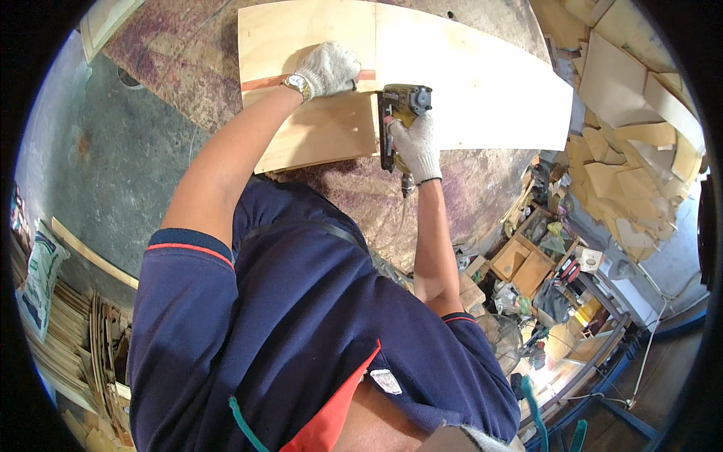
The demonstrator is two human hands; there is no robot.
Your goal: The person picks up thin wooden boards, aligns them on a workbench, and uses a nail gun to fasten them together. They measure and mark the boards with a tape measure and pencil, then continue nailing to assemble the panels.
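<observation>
Yellow-and-black nailer (407, 96) in my right hand (419, 148), fingers wrapped round its handle. It's upright at the right end of the near board (320, 129), over the pale plywood panel (482, 94). Left hand (329, 69) curls down by the reddish strip (265, 82), probably steadying the board; can't tell if it's pinching or just pressing. Panel's right end looks past the table (482, 184) edge. Open ply rightward; air hose (406, 202) drops toward me, clear of the panel face.
</observation>
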